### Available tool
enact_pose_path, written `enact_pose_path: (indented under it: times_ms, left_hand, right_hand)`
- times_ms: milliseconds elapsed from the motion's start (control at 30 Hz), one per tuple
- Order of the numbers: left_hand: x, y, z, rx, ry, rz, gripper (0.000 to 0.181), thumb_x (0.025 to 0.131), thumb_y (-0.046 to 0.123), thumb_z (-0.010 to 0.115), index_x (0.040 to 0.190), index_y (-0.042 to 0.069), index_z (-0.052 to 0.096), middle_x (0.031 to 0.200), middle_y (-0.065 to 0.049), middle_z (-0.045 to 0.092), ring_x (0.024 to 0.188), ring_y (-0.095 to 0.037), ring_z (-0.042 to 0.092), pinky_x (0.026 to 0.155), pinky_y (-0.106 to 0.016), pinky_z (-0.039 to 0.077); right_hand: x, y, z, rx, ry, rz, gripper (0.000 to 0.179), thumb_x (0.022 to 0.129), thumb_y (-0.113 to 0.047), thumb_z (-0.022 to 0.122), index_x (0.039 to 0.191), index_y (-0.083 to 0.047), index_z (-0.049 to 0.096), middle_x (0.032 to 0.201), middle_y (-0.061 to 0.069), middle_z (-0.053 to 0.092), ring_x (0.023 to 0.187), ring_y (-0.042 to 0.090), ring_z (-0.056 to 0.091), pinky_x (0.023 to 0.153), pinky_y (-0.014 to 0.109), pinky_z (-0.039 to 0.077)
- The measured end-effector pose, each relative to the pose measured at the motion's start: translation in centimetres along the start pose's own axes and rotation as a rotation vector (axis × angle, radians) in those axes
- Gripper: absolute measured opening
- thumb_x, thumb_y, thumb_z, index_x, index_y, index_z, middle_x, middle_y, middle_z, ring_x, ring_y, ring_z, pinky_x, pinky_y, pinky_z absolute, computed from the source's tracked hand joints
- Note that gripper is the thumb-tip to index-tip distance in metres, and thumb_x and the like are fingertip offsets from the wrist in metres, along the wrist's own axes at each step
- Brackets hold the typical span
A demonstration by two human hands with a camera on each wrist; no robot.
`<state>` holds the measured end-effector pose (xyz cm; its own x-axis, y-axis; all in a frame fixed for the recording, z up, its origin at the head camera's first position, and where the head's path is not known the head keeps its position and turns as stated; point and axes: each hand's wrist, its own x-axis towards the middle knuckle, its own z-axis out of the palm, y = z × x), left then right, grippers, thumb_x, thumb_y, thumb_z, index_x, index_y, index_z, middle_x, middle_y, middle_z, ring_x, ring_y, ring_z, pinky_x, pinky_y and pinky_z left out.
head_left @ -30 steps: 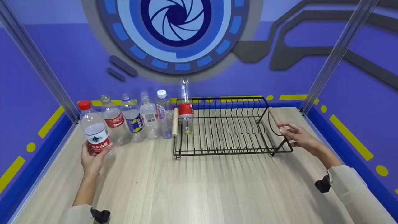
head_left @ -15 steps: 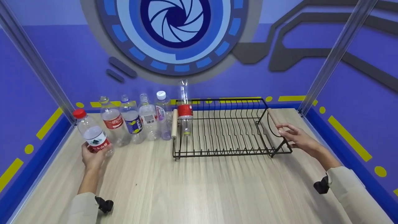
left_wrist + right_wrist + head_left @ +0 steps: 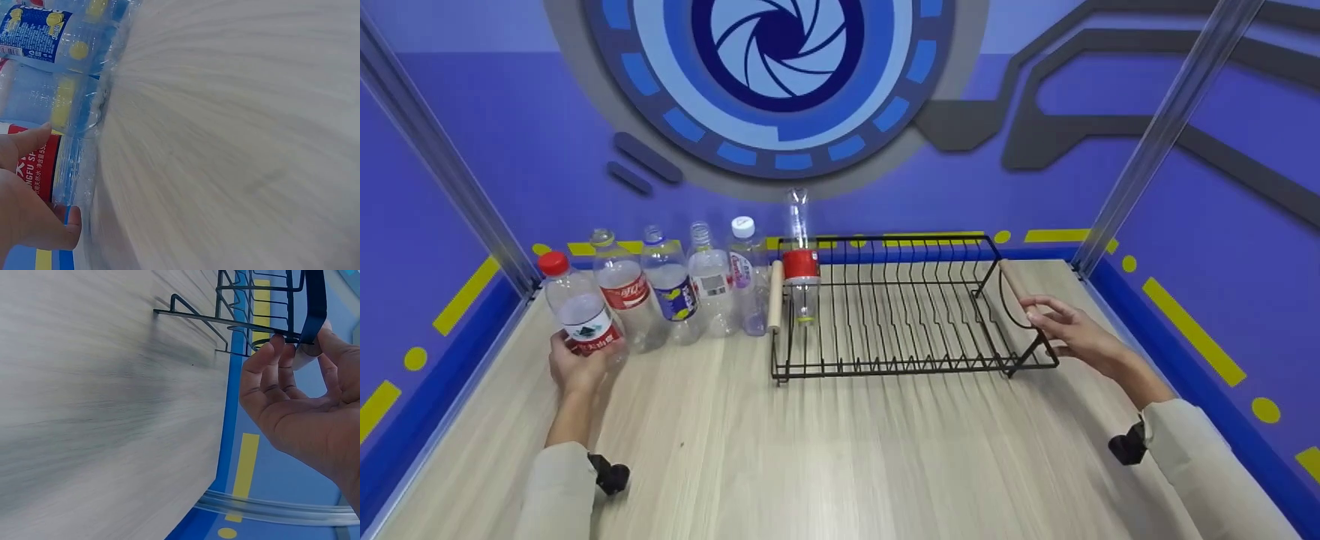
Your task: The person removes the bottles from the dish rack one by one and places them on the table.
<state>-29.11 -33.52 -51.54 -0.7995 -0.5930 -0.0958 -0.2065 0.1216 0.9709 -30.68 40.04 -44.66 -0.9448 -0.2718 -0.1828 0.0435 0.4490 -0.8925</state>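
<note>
In the head view my left hand [image 3: 576, 369] grips the lower part of a clear plastic bottle [image 3: 587, 311] with a red cap and a red-and-white label. It stands at the left end of a row, close beside a cola bottle [image 3: 626, 295]. In the left wrist view my thumb and fingers lie around the red label [image 3: 40, 163]. On the right, my right hand [image 3: 1072, 335] pinches the wooden handle [image 3: 1014, 285] of a black wire dish rack [image 3: 900, 367]. One red-labelled bottle [image 3: 801, 264] stands upside down in the rack's left end.
Right of the cola bottle stand a blue-labelled bottle [image 3: 675, 300], a clear bottle with a barcode label [image 3: 712, 289] and a white-capped bottle [image 3: 748, 281], close to the rack's left handle [image 3: 775, 296]. Purple panels [image 3: 510, 165] wall in the wooden table [image 3: 825, 450].
The red-capped bottle, tilted left half a second ago, has come nearer upright beside the cola bottle, with my left hand still around it. My right hand keeps its place on the rack.
</note>
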Motion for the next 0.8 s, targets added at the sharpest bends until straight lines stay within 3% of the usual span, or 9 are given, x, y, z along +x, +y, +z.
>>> enact_pose_path:
  times_ms: [200, 533, 800]
  left_hand:
    - [0.3, 0.4, 0.0, -0.014, -0.04, -0.038, 0.096, 0.087, 0.003, 0.076, 0.162, 0.01, 0.017, 0.169, -0.016, 0.025, 0.155, -0.031, 0.026, 0.129, -0.044, 0.02]
    - [0.5, 0.5, -0.2, -0.009, -0.049, -0.054, 0.096, 0.088, 0.004, 0.074, 0.163, 0.012, 0.014, 0.17, -0.014, 0.022, 0.157, -0.03, 0.023, 0.129, -0.042, 0.019]
    - [-1.1, 1.1, 0.0, -0.021, 0.037, -0.103, 0.096, 0.087, 0.003, 0.075, 0.161, 0.01, 0.013, 0.168, -0.018, 0.017, 0.155, -0.033, 0.021, 0.128, -0.046, 0.02]
  right_hand:
    - [-0.1, 0.2, 0.1, 0.018, 0.011, 0.004, 0.04, 0.107, -0.042, 0.05, 0.145, -0.03, 0.047, 0.134, -0.013, 0.051, 0.119, 0.011, 0.049, 0.093, 0.041, 0.048]
    - [0.0, 0.2, 0.5, 0.045, 0.004, -0.001, 0.042, 0.108, -0.04, 0.05, 0.148, -0.029, 0.046, 0.142, -0.003, 0.048, 0.142, 0.039, 0.034, 0.095, 0.039, 0.048]
    - [-0.1, 0.2, 0.3, 0.04, 0.012, 0.005, 0.043, 0.108, -0.042, 0.05, 0.149, -0.03, 0.046, 0.142, -0.004, 0.048, 0.136, 0.029, 0.041, 0.096, 0.041, 0.049]
